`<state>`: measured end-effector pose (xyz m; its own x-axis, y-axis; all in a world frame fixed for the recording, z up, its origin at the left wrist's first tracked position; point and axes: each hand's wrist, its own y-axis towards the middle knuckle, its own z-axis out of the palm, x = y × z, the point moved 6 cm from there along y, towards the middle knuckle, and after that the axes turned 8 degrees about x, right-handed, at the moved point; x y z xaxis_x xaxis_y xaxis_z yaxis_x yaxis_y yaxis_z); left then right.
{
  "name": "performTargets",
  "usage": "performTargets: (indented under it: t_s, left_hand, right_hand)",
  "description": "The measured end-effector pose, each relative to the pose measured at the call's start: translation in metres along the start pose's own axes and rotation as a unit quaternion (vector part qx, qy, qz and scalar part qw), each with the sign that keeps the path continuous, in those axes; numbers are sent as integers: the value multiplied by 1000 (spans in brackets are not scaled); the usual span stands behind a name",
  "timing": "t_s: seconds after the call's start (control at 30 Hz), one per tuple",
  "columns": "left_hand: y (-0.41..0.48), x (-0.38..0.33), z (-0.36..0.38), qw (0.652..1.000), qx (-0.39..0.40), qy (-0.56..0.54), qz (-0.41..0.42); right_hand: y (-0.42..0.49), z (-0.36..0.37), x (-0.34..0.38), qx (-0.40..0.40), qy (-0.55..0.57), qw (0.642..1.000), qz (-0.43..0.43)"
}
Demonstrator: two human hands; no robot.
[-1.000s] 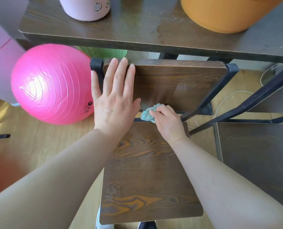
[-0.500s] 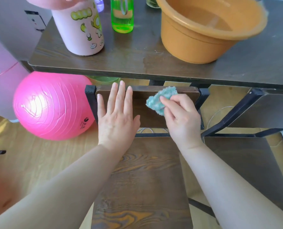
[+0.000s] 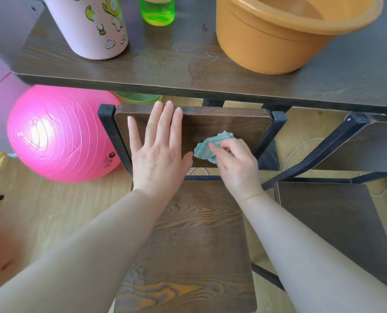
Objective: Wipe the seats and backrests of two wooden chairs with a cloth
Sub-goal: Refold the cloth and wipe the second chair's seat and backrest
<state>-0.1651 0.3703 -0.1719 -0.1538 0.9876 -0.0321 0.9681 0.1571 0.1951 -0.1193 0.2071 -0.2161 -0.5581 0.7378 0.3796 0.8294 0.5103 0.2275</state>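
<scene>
A dark wooden chair stands right in front of me, its seat (image 3: 188, 256) below my arms and its backrest (image 3: 228, 125) in a black metal frame. My left hand (image 3: 158, 150) lies flat with straight fingers on the backrest's left half. My right hand (image 3: 235, 163) pinches a crumpled teal cloth (image 3: 207, 147) against the lower middle of the backrest. A second chair is on the right, with its seat (image 3: 337, 227) and part of its backrest (image 3: 373, 147) showing.
A dark table (image 3: 165, 64) overhangs the chair backs, holding a pink flask (image 3: 90, 26), a green bottle (image 3: 157, 10) and an orange basin (image 3: 285, 35). A pink exercise ball (image 3: 59, 134) sits on the wooden floor at the left. A white cord (image 3: 301, 147) lies behind the chairs.
My right hand carried the cloth from the bottom of the backrest up to its top edge, then back down to the lower middle. My left hand has stayed flat on the backrest.
</scene>
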Motion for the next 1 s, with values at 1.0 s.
performTargets:
  t_s: [1.0]
  left_hand:
    - [-1,0,6,1000,-8,17,6]
  right_hand:
    - [17,-78,-8,-146,-52,984,-89]
